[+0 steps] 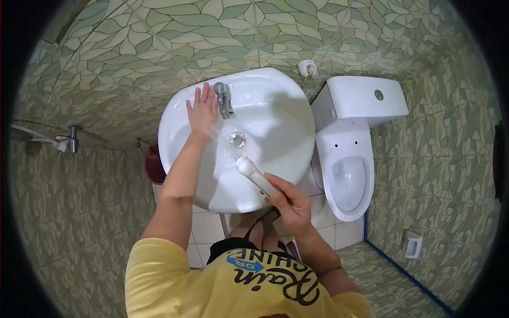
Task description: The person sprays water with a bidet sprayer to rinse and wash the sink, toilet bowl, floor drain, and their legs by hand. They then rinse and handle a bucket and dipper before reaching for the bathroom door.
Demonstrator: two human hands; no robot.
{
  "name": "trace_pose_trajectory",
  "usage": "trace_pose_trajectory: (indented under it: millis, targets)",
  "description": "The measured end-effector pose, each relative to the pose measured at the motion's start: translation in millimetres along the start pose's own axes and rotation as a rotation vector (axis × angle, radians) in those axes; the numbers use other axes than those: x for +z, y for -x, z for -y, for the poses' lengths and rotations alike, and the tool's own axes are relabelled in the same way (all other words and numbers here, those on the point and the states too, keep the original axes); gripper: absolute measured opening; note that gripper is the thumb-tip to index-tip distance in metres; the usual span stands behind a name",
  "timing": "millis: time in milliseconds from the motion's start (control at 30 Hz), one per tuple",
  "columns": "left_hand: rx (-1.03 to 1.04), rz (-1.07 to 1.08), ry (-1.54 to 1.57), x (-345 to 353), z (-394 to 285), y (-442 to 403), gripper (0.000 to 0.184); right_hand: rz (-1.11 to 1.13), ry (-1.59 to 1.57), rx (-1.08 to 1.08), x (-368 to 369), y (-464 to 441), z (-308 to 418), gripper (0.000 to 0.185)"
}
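Observation:
A white hand-held sprayer [256, 176] is in my right hand [292, 204], its head tilted over the front half of the white sink [275, 185]. Water runs from it toward my left hand and around the metal drain [238, 139]. My left hand [203, 112] is stretched out at the sink's left side, fingers apart and holding nothing. Right beside those fingers stands the chrome faucet [224, 100]. Whether the left palm presses on the sink surface, I cannot tell.
A white toilet [347, 177] with its tank [360, 98] stands right of the sink. The dark red bucket [154, 165] is below the sink's left edge. A wall tap [73, 139] is far left, a wall holder [413, 245] lower right, and a white fixture [307, 68] behind the sink.

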State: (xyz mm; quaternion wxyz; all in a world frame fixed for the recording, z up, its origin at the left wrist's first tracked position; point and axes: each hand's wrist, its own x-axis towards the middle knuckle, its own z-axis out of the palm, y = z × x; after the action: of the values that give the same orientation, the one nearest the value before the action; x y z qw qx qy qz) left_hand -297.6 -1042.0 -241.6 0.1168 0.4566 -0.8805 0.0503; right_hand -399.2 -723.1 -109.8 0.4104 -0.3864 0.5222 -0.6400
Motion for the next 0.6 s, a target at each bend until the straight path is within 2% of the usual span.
trace_pose_trajectory:
  millis: [67, 100, 167, 200, 267, 300, 367, 400, 433, 467, 533, 600]
  targets:
    - [0.014, 0.008, -0.129, -10, 13, 4, 0.047, -0.091, -0.048, -0.025, 0, 2, -1, 0.034]
    - [-0.048, 0.022, -0.171, -7, 34, 10, 0.046, -0.095, -0.048, -0.023, -1, 6, -1, 0.034]
    - [-0.289, -0.066, -0.084, -24, 66, 37, 0.048, -0.139, -0.125, 0.123, -6, 12, 0, 0.031]
    - [-0.281, -0.068, -0.079, -23, 67, 42, 0.048, -0.147, -0.123, 0.119, -7, 11, 4, 0.031]
    - [-0.341, -0.152, -0.121, -15, 65, 59, 0.054, 0.004, 0.025, 0.135, -3, 13, 14, 0.029]
    - [-0.346, -0.152, -0.12, -8, 64, 73, 0.054, 0.017, 0.017, 0.139, -2, 17, 11, 0.03]
    - [-0.095, -0.081, -0.245, 4, 63, 98, 0.062, -0.007, 0.057, 0.179, -13, 29, 0, 0.03]
    - [-0.104, -0.078, -0.25, -13, 58, 108, 0.062, -0.041, 0.09, 0.234, -20, 35, -5, 0.03]
    - [-0.024, 0.159, -0.346, -33, 54, 120, 0.065, -0.148, 0.023, 0.233, -28, 41, -10, 0.03]
    - [0.052, 0.399, -0.434, -53, 45, 131, 0.068, -0.131, 0.023, 0.244, -37, 47, -14, 0.03]
    - [-0.013, 0.751, -0.412, -70, 21, 157, 0.073, -0.134, -0.085, 0.35, -51, 62, -19, 0.03]
    - [-0.043, 1.016, -0.268, -67, -17, 174, 0.075, -0.068, -0.04, 0.312, -36, 65, -21, 0.03]
